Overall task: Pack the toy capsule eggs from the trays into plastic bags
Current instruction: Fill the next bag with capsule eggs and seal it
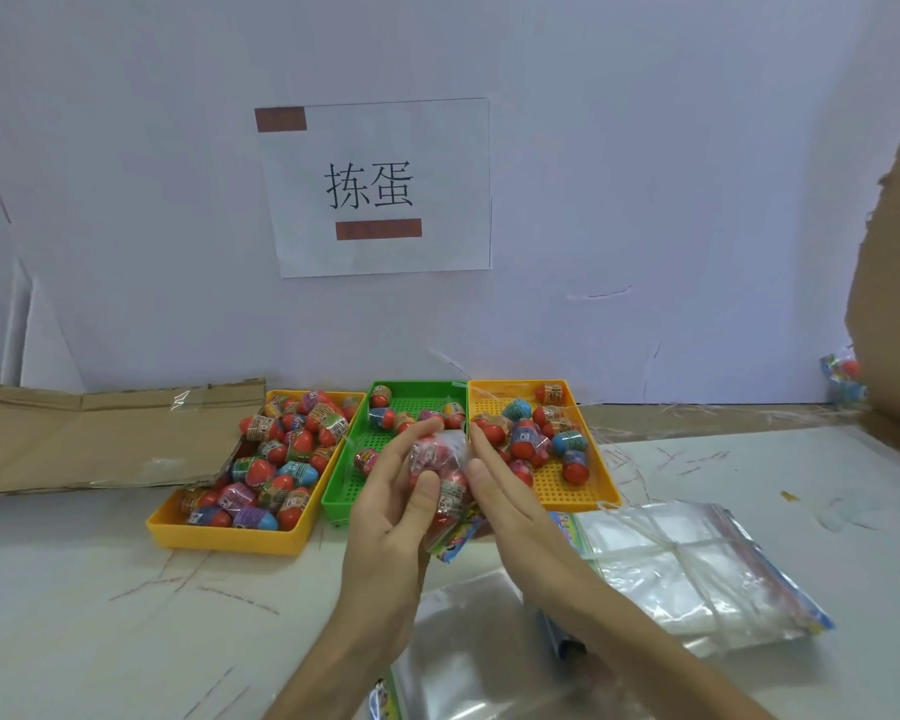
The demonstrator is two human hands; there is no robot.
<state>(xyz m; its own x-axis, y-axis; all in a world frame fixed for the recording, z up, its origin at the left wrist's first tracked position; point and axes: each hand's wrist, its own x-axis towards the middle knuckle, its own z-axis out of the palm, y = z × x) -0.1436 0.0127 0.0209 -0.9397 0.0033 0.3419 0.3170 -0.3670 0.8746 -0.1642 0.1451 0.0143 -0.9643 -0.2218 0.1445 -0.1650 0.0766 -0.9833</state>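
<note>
Fingers (404,449) gripping bag (450,493), lengthwise upright, header downward

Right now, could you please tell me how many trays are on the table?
3: a yellow tray on the left, a green tray in the middle and an orange tray on the right, side by side near the wall. None looks hidden.

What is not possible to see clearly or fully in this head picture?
Head view, the held bag: egg count unclear; the left hand and right hand cover its sides.
Head view, the green tray: its near middle is hidden behind both hands.
Head view, the egg labels: print too small and blurred.
Head view, the small packet far right: partly hidden by the cardboard, which the frame edge cuts off.
</note>
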